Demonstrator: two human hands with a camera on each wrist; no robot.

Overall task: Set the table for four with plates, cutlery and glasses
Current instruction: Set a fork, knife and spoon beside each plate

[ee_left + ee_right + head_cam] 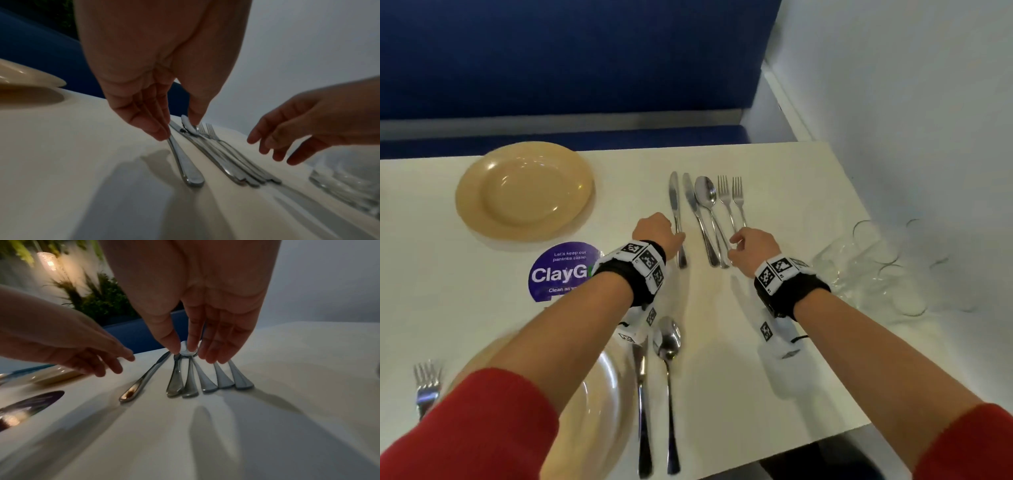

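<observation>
Two knives, a spoon (705, 194) and two forks (731, 197) lie side by side at the far middle of the white table (774, 359). My left hand (659, 230) reaches down to the leftmost knife (675, 205). In the left wrist view its fingertips (162, 134) touch the knife's (185, 164) handle with the thumb held apart; the knife lies flat, angled away from the others. My right hand (741, 241) hovers over the fork handles (232, 378) with straight fingers and holds nothing. A tan plate (524, 192) sits at the far left.
Several clear glasses (859, 270) are clustered at the right by the wall. A nearer plate (599, 404) has a knife (642, 394) and spoon (669, 346) on its right and a fork (426, 383) on its left. A purple sticker (561, 270) is on the table.
</observation>
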